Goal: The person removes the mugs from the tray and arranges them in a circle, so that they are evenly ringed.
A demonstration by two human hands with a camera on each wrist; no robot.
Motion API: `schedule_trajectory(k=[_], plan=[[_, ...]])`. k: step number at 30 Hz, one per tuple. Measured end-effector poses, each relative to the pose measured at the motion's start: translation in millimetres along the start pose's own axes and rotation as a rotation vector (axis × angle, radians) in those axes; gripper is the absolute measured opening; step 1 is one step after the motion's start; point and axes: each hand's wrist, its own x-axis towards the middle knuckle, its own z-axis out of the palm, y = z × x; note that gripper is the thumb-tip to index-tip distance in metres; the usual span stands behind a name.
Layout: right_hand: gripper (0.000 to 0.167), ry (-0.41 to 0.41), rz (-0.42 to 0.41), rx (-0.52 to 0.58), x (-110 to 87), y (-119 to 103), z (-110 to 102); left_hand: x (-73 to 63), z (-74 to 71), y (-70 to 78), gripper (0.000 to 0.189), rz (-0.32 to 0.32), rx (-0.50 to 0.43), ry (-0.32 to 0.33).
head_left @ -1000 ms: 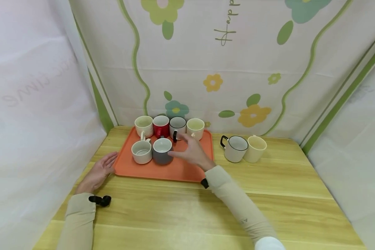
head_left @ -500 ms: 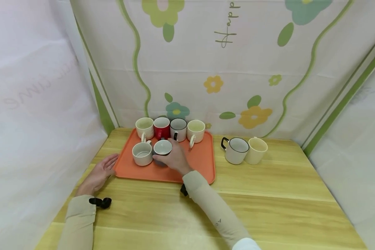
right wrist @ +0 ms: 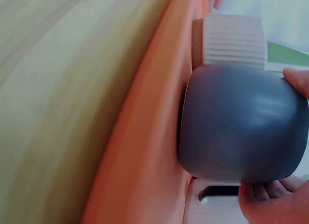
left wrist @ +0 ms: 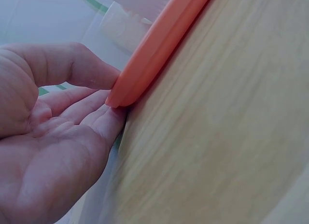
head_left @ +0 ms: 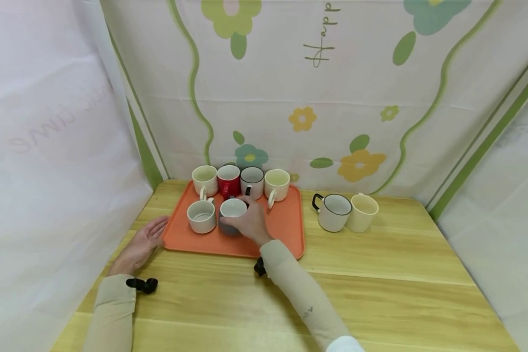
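- Placement, apparently: settling gray mug [right wrist: 241,122] onto orange tray [head_left: 286,222], near row, just right of ribbed white mug [head_left: 202,224]; hard to tell whether resting flat.
- Grasping gray mug with right hand [head_left: 250,221], curling fingers and thumb around sides.
- Touching near-left corner of tray with left hand [head_left: 143,243], fingers loosely straight, grasping nothing.
- Next: probably calling for releasing, then reaching right for black-rimmed mug [head_left: 333,217] standing on table [head_left: 378,298].

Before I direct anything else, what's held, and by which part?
The right hand holds the grey mug by its body; the left hand touches the near left corner of the orange tray.
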Motion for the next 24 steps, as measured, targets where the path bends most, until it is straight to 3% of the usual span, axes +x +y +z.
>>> schedule_trajectory(k=[9,20,24], plan=[[0.066,-0.075,-0.010,0.089,-19.5,2,-52,-0.8,-0.4,0.7,0.090,0.008,-0.001,-0.012],[0.066,-0.223,-0.055,0.102,-81.6,12,-145,-3.9,-3.5,-1.7,0.091,-0.002,0.014,-0.008],[0.069,-0.214,-0.028,0.074,-106.3,22,-184,-1.9,-3.1,-1.8,0.091,-0.001,0.000,-0.013]])
